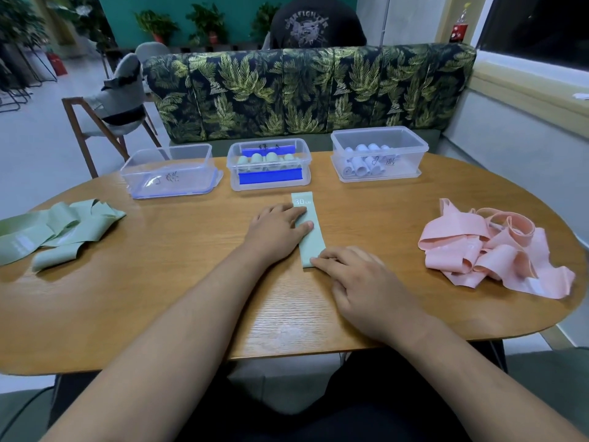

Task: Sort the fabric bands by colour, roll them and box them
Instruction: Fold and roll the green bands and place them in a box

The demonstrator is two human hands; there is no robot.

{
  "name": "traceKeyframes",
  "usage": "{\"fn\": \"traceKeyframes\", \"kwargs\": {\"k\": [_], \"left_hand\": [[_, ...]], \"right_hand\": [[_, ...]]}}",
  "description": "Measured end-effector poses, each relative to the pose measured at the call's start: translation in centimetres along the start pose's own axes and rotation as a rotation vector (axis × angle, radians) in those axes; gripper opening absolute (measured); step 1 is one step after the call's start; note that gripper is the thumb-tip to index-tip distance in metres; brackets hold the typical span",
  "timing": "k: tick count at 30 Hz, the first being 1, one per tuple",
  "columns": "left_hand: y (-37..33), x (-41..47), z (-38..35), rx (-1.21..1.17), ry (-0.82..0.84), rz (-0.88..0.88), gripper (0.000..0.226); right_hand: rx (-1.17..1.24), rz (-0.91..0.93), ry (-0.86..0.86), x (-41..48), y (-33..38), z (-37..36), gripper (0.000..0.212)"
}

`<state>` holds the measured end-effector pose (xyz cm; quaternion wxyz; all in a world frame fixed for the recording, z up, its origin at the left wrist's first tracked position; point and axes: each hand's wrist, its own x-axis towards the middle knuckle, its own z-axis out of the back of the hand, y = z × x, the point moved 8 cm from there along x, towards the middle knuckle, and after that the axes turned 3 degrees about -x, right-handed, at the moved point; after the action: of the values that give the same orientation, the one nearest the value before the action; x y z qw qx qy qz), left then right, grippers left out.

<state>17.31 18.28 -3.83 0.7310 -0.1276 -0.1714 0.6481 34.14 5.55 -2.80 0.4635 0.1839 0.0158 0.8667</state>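
A green fabric band marked "30 LB" lies flat and straight on the wooden table, running away from me. My left hand rests flat on its middle with straight fingers. My right hand touches the band's near end with its fingertips. A heap of loose green bands lies at the left. A heap of pink bands lies at the right. Three clear boxes stand at the back: an empty one, one with rolled green bands, one with rolled pale bands.
A leaf-patterned sofa back rises behind the table, with a person in a dark shirt beyond it. A wooden chair stands at the back left. The table's near edge is close to my lap.
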Motion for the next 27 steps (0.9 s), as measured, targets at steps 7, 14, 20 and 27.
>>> {"fn": "traceKeyframes", "kwargs": {"k": [7,14,20,27], "left_hand": [[0.1,0.0,0.2,-0.024,-0.019,0.001,0.058],[0.3,0.3,0.1,-0.032,-0.038,-0.005,0.059],[0.3,0.3,0.2,-0.059,-0.056,-0.021,0.056],[-1.8,-2.4,3.3,-0.387,-0.190,-0.302,0.022]], "right_hand": [[-0.048,-0.054,0.043,1.0,-0.1,-0.1,0.049],[-0.066,-0.099,0.102,2.8,-1.0,-1.4,0.054],[-0.032,-0.108,0.151,3.5,-1.5,-1.7,0.051],[-0.022,-0.113,0.157,3.8,-1.5,-1.4,0.050]]}}
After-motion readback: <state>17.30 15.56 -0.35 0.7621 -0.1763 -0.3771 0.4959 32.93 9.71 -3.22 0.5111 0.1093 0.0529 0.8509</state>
